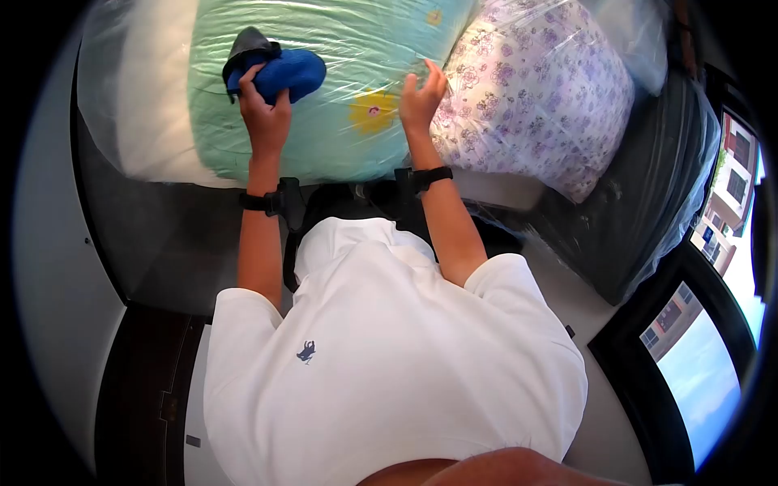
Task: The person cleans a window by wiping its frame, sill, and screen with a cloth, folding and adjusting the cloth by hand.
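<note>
My left hand (pixel 266 113) is closed around a blue-and-black slipper (pixel 296 74), thumb and fingers gripping its near side. The slipper has a blue oval body and a dark folded part (pixel 250 47) at its left end. It is held over a pale green quilt (pixel 324 146) with yellow flower prints, wrapped in clear plastic. My right hand (pixel 423 97) has its fingers apart and holds nothing visible. It is over the plastic at the quilt's right side, beside a purple-flowered bundle (pixel 543 89); whether it touches the plastic I cannot tell.
A white padded roll (pixel 154 89) lies left of the quilt under the plastic. Dark plastic-covered material (pixel 632 202) slopes down on the right. Dark-framed windows (pixel 689 340) stand at the far right, and a pale wall (pixel 49 219) rises on the left.
</note>
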A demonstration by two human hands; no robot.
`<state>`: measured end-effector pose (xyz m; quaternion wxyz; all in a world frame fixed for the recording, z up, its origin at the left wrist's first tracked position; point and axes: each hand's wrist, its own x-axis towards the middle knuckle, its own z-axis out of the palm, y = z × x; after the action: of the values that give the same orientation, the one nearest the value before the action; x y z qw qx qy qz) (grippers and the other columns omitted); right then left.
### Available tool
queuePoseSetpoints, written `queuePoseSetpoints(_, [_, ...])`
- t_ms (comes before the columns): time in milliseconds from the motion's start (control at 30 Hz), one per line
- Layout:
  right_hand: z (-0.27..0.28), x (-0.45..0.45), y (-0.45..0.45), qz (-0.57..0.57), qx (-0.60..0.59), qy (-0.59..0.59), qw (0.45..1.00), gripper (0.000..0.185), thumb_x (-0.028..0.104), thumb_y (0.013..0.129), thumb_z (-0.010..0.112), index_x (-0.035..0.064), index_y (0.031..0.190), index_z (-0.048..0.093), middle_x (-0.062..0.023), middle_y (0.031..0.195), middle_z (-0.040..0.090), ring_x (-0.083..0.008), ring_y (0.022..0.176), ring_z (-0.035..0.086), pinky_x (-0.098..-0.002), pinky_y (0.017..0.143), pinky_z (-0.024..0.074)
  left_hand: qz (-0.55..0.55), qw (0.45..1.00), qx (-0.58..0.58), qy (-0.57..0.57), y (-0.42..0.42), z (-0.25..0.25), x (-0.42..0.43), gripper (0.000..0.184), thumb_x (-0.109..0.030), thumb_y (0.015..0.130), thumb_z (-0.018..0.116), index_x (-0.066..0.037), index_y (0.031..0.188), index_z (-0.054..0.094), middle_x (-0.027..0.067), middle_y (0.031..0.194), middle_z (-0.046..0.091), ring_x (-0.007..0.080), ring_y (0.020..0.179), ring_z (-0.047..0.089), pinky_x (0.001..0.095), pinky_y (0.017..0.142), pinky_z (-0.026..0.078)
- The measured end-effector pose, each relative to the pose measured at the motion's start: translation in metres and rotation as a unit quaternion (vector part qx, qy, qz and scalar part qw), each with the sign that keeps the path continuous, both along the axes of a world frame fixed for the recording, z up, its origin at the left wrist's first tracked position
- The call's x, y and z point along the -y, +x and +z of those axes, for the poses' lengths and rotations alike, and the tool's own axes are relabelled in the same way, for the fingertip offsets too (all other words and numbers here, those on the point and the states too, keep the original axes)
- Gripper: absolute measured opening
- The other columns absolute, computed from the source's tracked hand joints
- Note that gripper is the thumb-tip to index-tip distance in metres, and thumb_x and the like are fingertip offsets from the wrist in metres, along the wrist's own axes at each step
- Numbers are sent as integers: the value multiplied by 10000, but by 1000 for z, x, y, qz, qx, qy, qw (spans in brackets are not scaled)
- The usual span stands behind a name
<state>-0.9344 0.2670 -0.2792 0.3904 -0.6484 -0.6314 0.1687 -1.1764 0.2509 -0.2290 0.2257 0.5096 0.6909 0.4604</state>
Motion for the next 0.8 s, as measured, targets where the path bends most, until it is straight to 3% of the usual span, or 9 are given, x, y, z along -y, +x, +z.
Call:
queuePoseSetpoints(100, [41,16,-67,240,43,41,969,645,140,790,640,144,1400,431,-131,1369,444,-327,1269,419,-442,1044,338,-67,997,12,-49,-20,-6,13,448,-21,782,678,-67,1205,540,210,1152,610,355,1006,637,421,877,512])
queuePoseSetpoints(167, [53,24,-95,317,72,62,944,729,151,738,673,246,1415,420,-111,1378,437,-310,1289,402,-446,1016,337,-132,989,-20,-62,-15,-14,24,628,9,813,623,-93,1397,417,183,1206,609,317,1084,611,394,930,483])
queuePoseSetpoints(233, [56,32,-105,311,116,84,940,689,171,723,696,267,1371,482,-98,1334,475,-300,1242,446,-428,980,358,-162,945,278,-51,4,-34,30,843,27,841,572,-123,1547,137,152,1220,608,265,1164,561,367,987,438])
queuePoseSetpoints(267, [50,32,-101,305,102,67,944,643,181,712,713,269,1322,531,-91,1298,497,-296,1205,470,-419,965,368,-205,920,305,-136,-8,-58,31,931,44,902,489,-182,1546,-145,95,1243,582,206,1183,522,318,998,420])
queuePoseSetpoints(367, [23,30,-59,253,121,26,960,481,194,700,746,254,1166,645,-92,1184,540,-301,1107,515,-440,896,425,-191,877,395,-197,0,-28,38,905,7,879,549,-131,1560,-30,151,1209,603,192,1172,545,327,974,440])
queuePoseSetpoints(500, [-10,41,5,124,114,-29,985,377,174,773,680,192,1148,647,-164,1186,505,-371,1040,511,-479,873,452,-219,956,77,-178,-22,-33,40,847,-57,896,613,-200,1557,103,114,1152,614,189,1035,602,335,895,489])
queuePoseSetpoints(567, [-21,46,15,44,109,-34,993,376,167,784,662,151,1159,642,-208,1166,510,-397,1031,516,-492,887,448,-224,960,56,-160,-28,-28,45,859,-107,860,663,-199,1547,154,130,1159,610,220,1046,604,340,861,500])
queuePoseSetpoints(733, [28,52,-50,164,-53,-69,983,505,170,804,640,141,1300,552,-233,1137,531,-408,1048,537,-465,919,451,-270,948,106,-132,-8,-3,60,913,-136,767,777,-217,1520,266,189,1330,476,297,1154,540,410,891,491])
queuePoseSetpoints(800, [34,58,-82,273,-125,-126,946,644,201,809,646,30,1387,419,-254,1186,536,-424,1085,533,-452,937,445,-301,947,17,-114,-1,-21,63,923,-142,711,812,-236,1490,327,234,1378,399,372,1192,499,446,922,479])
